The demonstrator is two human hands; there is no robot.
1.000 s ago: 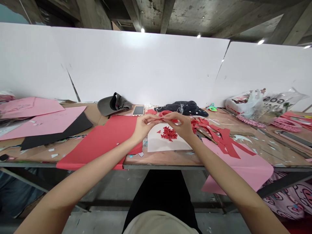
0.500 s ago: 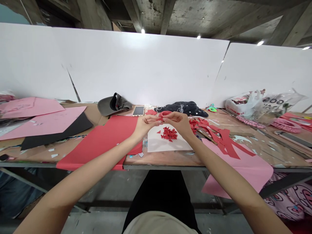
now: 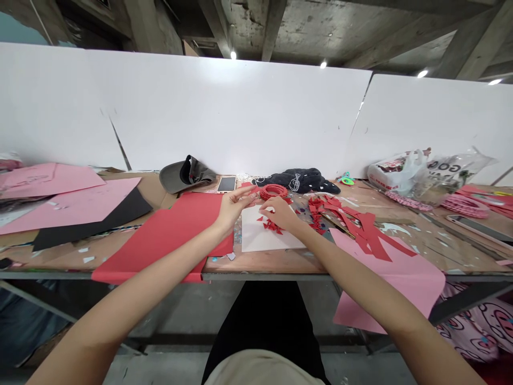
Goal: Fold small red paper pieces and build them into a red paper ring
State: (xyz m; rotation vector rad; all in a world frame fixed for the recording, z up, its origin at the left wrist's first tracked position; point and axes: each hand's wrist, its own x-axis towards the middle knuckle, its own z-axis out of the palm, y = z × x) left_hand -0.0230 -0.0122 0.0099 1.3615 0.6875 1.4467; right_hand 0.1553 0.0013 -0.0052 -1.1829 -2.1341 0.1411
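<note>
Right hand (image 3: 281, 214) was down on red paper triangles (image 3: 272, 226) on a white card (image 3: 252, 235)
Its fingers (image 3: 266, 208) were narrow, can't tell if gripping; left hand (image 3: 234, 207) sat loosely open, red paper coil (image 3: 273, 191) at 12 o'clock.

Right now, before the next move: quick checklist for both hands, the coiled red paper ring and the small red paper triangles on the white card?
1. Left hand empty: cannot tell, its fingertips hide anything small.
2. Right hand at the small red paper triangles: ok, its fingers are down at the pile.
3. Triangles on the white card: ok, the pile sits on it.
4. Coiled red paper ring out of the hands: ok, it lies on the table beyond the card.
5. Smartphone apart from the hands: ok.
</note>
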